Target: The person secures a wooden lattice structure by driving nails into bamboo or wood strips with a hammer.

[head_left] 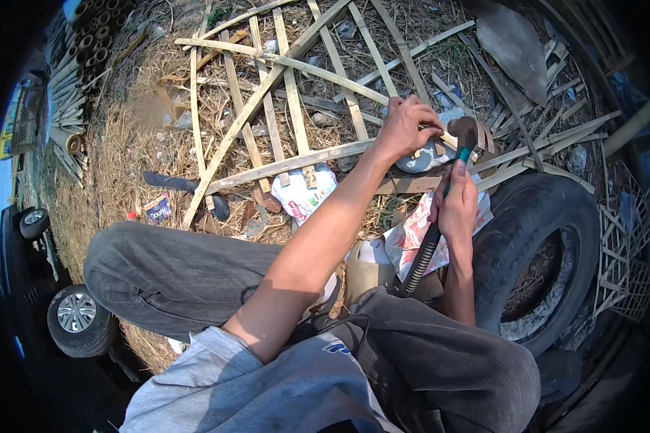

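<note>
A lattice of split bamboo slats [260,175] lies on the ground in front of my crossed legs. At its right corner my left hand [410,130] reaches over the slats, thumb and fingertips pinched together. Whatever sits between those fingertips is too small to make out. My right hand [456,206] is wrapped round a hammer [420,263] with a dark, ribbed handle and a green band at the neck. The hammer's head stands upright just right of my left fingertips, beside the slat ends. A grey stone [427,160] lies under that corner.
A worn tyre [495,267] lies close on my right, with loose bamboo strips [534,153] beyond it. Plastic packaging [303,191] and a dark-bladed tool [170,180] lie near my left knee. Bamboo poles [68,141] are stacked far left, and a vehicle wheel [76,310] stands nearer.
</note>
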The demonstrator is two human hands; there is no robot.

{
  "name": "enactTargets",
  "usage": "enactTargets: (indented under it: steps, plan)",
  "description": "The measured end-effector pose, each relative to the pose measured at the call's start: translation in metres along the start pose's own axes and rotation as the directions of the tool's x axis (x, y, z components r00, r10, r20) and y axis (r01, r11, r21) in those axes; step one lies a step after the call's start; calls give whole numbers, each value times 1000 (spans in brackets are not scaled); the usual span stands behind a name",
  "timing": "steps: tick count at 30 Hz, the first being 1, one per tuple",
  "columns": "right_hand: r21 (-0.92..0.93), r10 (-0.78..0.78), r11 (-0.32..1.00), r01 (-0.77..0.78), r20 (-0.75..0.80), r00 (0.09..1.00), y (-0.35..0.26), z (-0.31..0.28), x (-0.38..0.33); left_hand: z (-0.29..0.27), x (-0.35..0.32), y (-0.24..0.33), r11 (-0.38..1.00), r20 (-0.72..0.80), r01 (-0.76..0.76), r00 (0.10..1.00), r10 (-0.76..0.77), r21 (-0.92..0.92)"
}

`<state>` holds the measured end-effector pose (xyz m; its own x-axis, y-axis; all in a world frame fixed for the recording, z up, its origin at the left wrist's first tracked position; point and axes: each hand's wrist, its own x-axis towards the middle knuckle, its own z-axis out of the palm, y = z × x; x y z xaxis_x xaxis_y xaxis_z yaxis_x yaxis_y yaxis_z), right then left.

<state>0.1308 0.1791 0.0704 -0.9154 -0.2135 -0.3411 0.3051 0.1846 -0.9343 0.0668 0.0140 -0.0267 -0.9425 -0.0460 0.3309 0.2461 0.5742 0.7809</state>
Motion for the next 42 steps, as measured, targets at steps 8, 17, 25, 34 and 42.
enactTargets:
  steps: [8,17,25,34,42]
  plan:
    - [-196,-79,978,71,-35,996,16,-1,6,2,-2,-4,1000,-21,-4,1000,5,29]
    - [-311,-114,947,81,-90,989,16,-14,6,11,9,7,1000,-8,-15,1000,14,-25]
    - [-6,31,999,-31,-97,995,-11,-3,-7,0,1,-2,1000,12,3,1000,-3,18]
    - [-208,-106,976,66,-187,977,13,-12,-2,0,2,0,1000,26,10,1000,-10,8]
    - [-404,-117,914,40,-166,979,7,-13,-2,3,5,1,999,24,4,1000,-3,-37]
